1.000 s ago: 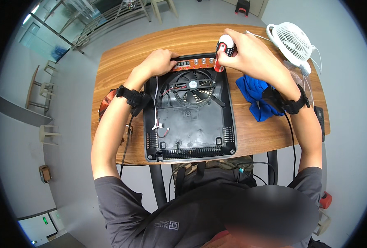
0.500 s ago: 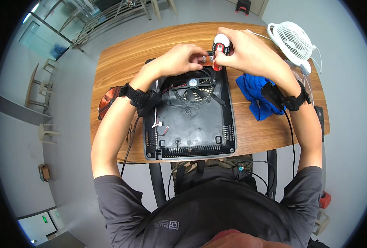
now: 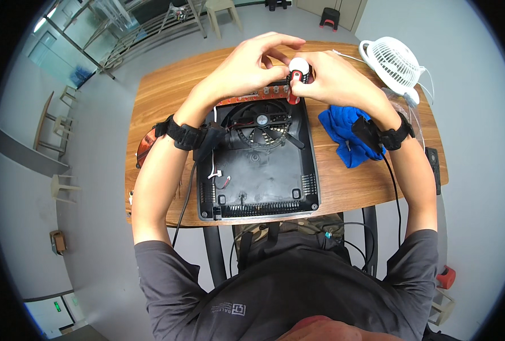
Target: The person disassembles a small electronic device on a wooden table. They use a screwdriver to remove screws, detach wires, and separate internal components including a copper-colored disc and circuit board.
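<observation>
My right hand [image 3: 319,71] is closed around a screwdriver [image 3: 297,79] with a thick white, black and red handle, held upright. The tip is hidden below the handle. Just to its left, my left hand [image 3: 259,63] has its fingers apart, the thumb close beside the handle; I cannot tell whether they touch. Both hands are over the far edge of a black plastic housing [image 3: 258,176], open on top. A black cooling fan [image 3: 263,120] sits inside it. Along the far edge runs an orange-brown circuit board [image 3: 252,95], partly covered by my left hand.
A crumpled blue cloth [image 3: 346,136] lies right of the housing on the wooden table [image 3: 352,190]. A white desk fan [image 3: 394,61] stands at the back right. Loose white-plugged wires [image 3: 215,170] hang inside the housing. A copper-coloured coil [image 3: 145,149] sits left, partly behind my arm.
My left hand has risen away from the board and spread its fingers beside the screwdriver, uncovering more of the board. My right hand still grips the screwdriver. The whole view has shifted slightly.
</observation>
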The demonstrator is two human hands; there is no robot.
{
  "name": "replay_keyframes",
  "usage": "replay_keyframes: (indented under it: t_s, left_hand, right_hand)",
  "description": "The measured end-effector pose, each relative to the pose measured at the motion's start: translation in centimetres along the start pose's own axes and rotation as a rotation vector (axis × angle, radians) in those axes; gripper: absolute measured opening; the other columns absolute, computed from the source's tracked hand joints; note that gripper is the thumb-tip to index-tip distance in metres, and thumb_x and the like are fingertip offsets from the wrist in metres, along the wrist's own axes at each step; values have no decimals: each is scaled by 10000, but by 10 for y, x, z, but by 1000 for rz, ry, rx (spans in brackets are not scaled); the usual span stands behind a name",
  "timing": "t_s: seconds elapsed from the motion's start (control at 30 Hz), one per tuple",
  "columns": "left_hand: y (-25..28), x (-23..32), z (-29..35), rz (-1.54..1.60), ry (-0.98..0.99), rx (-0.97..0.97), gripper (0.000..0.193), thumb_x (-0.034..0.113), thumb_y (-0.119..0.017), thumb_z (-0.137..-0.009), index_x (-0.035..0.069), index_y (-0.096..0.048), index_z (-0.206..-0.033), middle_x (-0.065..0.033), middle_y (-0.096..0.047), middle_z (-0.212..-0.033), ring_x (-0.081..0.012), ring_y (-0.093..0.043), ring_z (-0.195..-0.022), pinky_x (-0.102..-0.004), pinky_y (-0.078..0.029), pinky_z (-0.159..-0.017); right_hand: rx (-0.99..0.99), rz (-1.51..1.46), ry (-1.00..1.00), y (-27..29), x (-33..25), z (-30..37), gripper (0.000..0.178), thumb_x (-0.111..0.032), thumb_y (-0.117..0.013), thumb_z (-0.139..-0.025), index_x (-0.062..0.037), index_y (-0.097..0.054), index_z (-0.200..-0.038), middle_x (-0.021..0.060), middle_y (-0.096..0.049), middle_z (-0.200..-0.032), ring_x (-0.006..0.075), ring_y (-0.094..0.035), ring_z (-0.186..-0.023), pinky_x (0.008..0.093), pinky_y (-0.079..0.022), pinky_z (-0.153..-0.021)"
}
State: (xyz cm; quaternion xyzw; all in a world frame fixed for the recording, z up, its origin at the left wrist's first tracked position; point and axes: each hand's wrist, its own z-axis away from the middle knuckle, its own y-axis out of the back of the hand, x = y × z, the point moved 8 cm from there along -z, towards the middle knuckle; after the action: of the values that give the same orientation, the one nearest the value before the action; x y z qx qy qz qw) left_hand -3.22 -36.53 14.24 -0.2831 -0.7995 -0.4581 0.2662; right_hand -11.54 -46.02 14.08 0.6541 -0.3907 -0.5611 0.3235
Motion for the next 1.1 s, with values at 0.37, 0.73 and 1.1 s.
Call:
replay_keyframes:
  t_s: [0.37, 0.73, 1.1]
  left_hand:
    - [9, 28, -13, -282, -45, 52, 212, 195, -816, -869, 25, -763, -984, -53, -677, -836, -125, -643, -768, -284, -513, -679]
    - [8, 16, -16, -194, 6, 33, 251, 227, -752, -947, 43, -743, -1118, -57, -683, -1019, -109, -655, -836, -259, -531, -737]
    - [7, 15, -19, -308, 66, 59, 295, 192, -827, -868, 1, -733, -1073, -51, -694, -906, -104, -650, -769, -265, -537, -703]
  right_hand:
    - [45, -165, 113, -21, 19, -7, 372, -379, -798, -813, -35, -676, -882, 101, -676, -736, 267, -678, -723, 395, -516, -695]
    - [251, -278, 55, -9, 26, -1, 414, -230, -853, -769, 32, -707, -1056, 123, -618, -893, 209, -625, -776, 358, -519, -722]
    - [363, -231, 140, -8, 26, 3, 614, -270, -868, -756, 50, -650, -1233, 163, -734, -954, 276, -710, -815, 380, -555, -754]
